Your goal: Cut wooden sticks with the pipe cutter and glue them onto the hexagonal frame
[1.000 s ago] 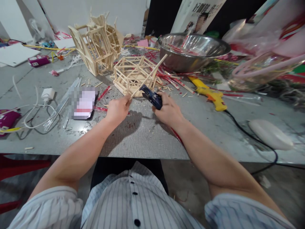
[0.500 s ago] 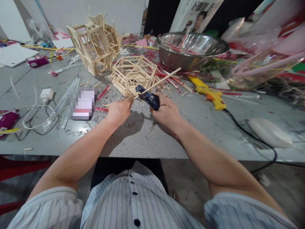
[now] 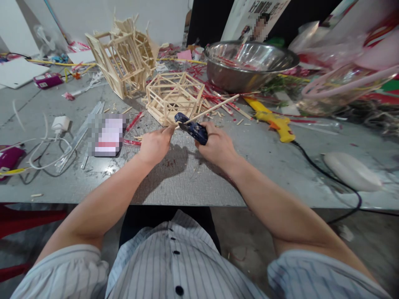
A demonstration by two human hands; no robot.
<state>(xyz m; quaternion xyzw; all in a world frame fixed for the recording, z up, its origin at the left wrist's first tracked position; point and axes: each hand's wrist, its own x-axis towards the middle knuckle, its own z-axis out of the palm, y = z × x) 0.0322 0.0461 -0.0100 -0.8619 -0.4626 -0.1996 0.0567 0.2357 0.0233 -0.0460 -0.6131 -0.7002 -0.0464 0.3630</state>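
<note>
A thin wooden stick [image 3: 218, 105] is pinched at its near end by my left hand [image 3: 156, 145], slanting up to the right. My right hand [image 3: 216, 143] is closed round a dark blue hand cutter [image 3: 196, 131] with pale specks. The cutter's dark metal blade lies against the stick, close to my left fingertips; whether it has cut in, I cannot tell. Just beyond my hands sits a low six-sided stick frame [image 3: 174, 93]. Behind it to the left stands a taller stick structure [image 3: 124, 62], leaning a little.
A steel bowl [image 3: 249, 68] stands at the back right. A yellow glue gun [image 3: 271, 118] lies right of my hands, its black cord trailing over the table edge. Left of me are a phone [image 3: 110, 135], clear glue sticks [image 3: 82, 135] and a white charger [image 3: 60, 124]. Stick scraps lie about.
The stick has swung slightly, its far end now a little lower and further right. The cutter has turned slightly and shifted left along it. Both hands keep their hold.
</note>
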